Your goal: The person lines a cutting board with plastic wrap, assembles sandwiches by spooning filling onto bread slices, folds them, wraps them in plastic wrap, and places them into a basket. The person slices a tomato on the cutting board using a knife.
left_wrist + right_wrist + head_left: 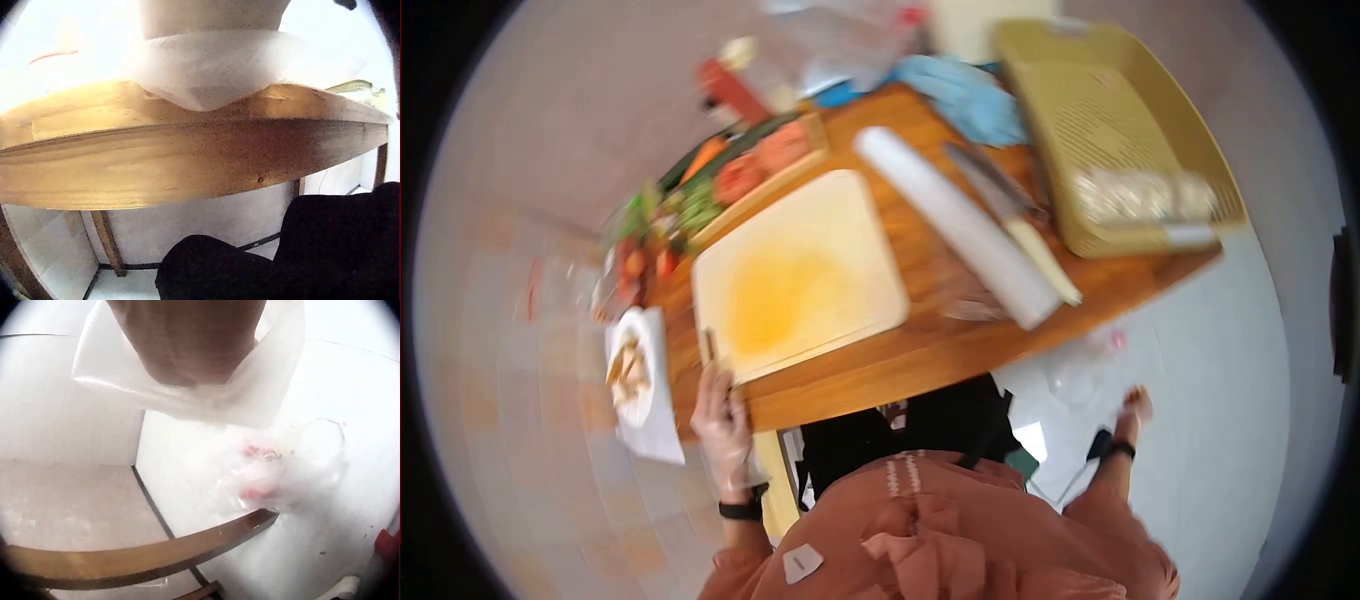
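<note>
In the head view my left hand [722, 425], in a clear plastic glove, is at the near left corner of a cream cutting board [865, 255] stained orange. A narrow brown strip [709, 345] shows just beyond its fingertips; I cannot tell whether the fingers hold it. Only the forearm and glove cuff [206, 75] show in the left wrist view, over the table edge. Out to the right, past the table, my right hand [1138, 402] hangs small and blurred above the floor. A clear plastic bag [256, 478] with pinkish bits lies below it; the right fingers are hidden in the wrist view.
A wooden table [850, 390] carries a white roll [955, 225], a knife [1040, 255], a blue cloth [970, 100] and an olive basket [1100, 130] holding a wrapped pack. Vegetables fill a wooden tray [750, 205] at the back left. A white plate [638, 405] bears pale strips.
</note>
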A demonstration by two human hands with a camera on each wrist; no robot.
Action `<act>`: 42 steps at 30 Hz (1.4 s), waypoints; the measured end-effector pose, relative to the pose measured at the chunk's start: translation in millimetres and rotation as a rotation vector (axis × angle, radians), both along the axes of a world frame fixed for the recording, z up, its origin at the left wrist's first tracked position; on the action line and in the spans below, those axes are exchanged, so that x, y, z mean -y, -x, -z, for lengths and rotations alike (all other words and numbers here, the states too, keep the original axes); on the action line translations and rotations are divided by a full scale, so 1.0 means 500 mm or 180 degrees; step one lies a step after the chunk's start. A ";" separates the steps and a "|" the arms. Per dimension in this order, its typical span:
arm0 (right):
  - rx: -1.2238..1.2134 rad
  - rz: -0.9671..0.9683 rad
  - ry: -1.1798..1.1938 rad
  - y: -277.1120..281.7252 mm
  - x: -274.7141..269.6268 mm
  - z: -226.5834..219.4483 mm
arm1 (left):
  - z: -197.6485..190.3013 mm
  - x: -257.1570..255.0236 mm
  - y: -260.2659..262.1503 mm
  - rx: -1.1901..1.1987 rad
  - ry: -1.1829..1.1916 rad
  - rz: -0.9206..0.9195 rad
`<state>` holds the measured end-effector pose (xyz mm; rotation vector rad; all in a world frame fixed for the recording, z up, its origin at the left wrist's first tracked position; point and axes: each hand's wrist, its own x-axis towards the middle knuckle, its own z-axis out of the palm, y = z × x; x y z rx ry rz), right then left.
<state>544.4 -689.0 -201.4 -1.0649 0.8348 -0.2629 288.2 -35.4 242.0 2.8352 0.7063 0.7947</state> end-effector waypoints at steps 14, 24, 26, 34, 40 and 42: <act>0.1939 -0.1347 0.2319 0.078 -0.431 -0.658 | 0.017 -0.009 0.013 0.0828 0.0008 0.0072; 0.4285 -0.3041 0.4635 0.040 -0.764 -0.946 | 0.005 -0.026 0.043 0.1605 0.1367 0.0518; 0.4161 -0.3239 0.4523 0.037 -0.795 -0.959 | -0.021 -0.031 0.060 0.1601 0.1894 0.0666; 0.3442 -0.3097 0.5631 0.010 -0.809 -0.954 | -0.109 -0.148 0.060 0.1160 0.2663 0.0445; 0.3346 -0.3598 0.5767 0.017 -0.800 -0.952 | -0.104 -0.285 -0.079 0.1479 0.3004 -0.0188; 0.3323 -0.3644 0.5666 0.016 -0.801 -0.944 | -0.113 -0.333 -0.121 0.1275 0.2616 -0.0339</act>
